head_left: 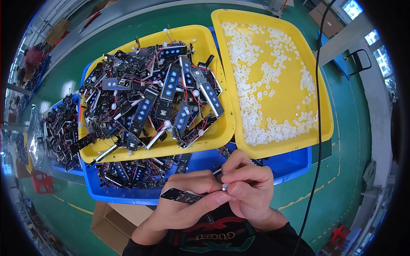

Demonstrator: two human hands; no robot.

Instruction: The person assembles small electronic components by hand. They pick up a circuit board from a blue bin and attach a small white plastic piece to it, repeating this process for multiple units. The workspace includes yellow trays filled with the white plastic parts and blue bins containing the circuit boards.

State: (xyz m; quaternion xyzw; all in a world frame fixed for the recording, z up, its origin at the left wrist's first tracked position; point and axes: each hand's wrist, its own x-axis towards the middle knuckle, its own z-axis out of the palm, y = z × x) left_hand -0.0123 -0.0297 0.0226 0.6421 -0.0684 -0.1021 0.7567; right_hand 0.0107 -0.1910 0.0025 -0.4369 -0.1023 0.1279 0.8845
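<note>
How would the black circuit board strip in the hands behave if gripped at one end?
The black circuit board strip, held by the left hand, looks thin, flat and straight, so probably stiff and light. Its red wire would likely flop and snag. The right hand pinches a small white cap, which may slip free.

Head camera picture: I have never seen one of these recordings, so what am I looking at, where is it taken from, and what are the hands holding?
There is no machine here, only a person's two bare hands. The one picture comes from a wide camera on the person's head, looking down, so straight edges bend near the rim.

The left hand holds a narrow black circuit board with a thin red wire. The right hand pinches a small white cap against that board's end.

Ahead, a yellow tray is heaped with similar black boards. A second yellow tray holds loose white caps. Both rest on blue bins. A black cable hangs down on the right.
</note>
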